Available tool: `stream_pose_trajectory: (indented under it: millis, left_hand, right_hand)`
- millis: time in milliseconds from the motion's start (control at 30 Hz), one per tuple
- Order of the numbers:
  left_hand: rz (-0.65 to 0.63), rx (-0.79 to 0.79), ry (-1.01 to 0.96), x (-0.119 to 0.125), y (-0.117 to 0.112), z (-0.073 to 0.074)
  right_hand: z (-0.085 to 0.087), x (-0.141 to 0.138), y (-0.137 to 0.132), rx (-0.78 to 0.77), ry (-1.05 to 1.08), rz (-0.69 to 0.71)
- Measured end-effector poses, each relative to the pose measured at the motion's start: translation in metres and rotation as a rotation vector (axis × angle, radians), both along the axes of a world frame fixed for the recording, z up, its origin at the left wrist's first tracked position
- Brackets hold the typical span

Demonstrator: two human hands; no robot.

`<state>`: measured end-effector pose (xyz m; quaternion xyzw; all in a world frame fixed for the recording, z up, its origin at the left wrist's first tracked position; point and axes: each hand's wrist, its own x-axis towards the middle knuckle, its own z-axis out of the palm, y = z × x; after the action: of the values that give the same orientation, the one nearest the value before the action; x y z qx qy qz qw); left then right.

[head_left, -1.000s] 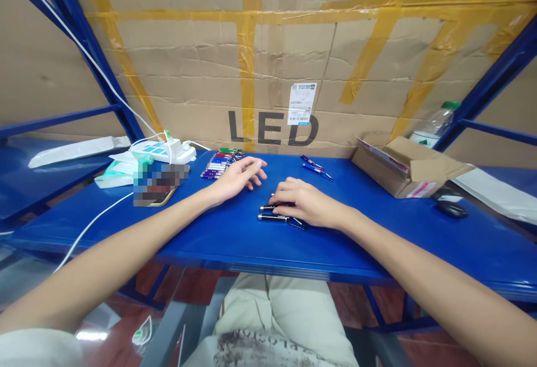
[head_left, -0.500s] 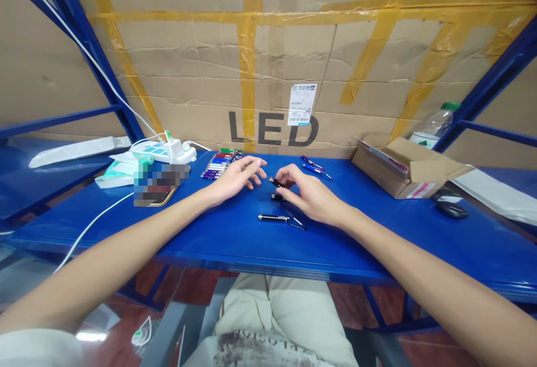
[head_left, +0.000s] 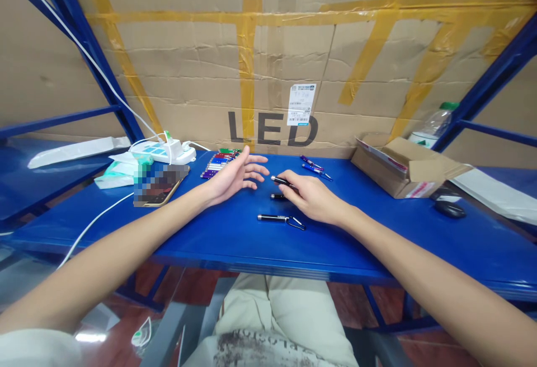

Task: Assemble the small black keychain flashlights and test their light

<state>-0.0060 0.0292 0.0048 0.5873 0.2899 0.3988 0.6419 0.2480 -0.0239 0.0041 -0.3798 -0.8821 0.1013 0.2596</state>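
My right hand point(head_left: 312, 196) is closed around a black pen-shaped flashlight point(head_left: 278, 180), whose silver tip sticks out to the left. Just below it, a second black flashlight point(head_left: 277, 196) lies on the table, partly hidden by my fingers. A third black one point(head_left: 272, 218), with a strap loop at its right end, lies nearer the front edge. My left hand point(head_left: 237, 177) is open, fingers spread toward the right and holding nothing. Behind that hand lies a row of several coloured flashlights point(head_left: 216, 164) in purple, silver, blue, red and green, partly covered by it.
Two more flashlights point(head_left: 315, 172), purple and blue, lie toward the back. An open cardboard box point(head_left: 403, 168), a black mouse point(head_left: 450, 209) and a bottle point(head_left: 436, 123) stand right. A phone point(head_left: 163, 188), power strip point(head_left: 170, 151) and cable are left. A big carton point(head_left: 188, 76) walls the back.
My left hand has turned and spread its fingers wider. The black flashlight in my right hand has come lower and more level, and its fingers have shifted slightly right.
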Motion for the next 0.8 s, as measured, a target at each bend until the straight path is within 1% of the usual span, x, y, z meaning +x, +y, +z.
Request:
stream_pose_trajectory:
  millis: [100,200,500,700,800]
  left_hand:
    - [-0.043,-0.027,-0.062,-0.0013,-0.0033,0.0065]
    - [-0.054,-0.027,-0.070,-0.0020,-0.0050,0.0088]
    - [-0.069,-0.023,-0.053,-0.0031,-0.0032,0.0061]
    - [-0.062,-0.017,-0.041,-0.0024,-0.0038,0.0065]
    - [-0.063,-0.025,-0.041,-0.0019,-0.0043,0.0068]
  right_hand:
    - [0.0014,-0.0009,-0.0018,-0.009,-0.038,-0.012]
    - [0.0011,-0.0009,-0.0020,-0.011,-0.075,0.012]
    - [0.0007,0.0004,-0.0004,-0.012,-0.083,0.060]
    - [0.0011,0.0007,-0.0002,-0.012,-0.033,0.025]
    - [0.0016,0.0012,-0.0004,-0.012,-0.044,0.027]
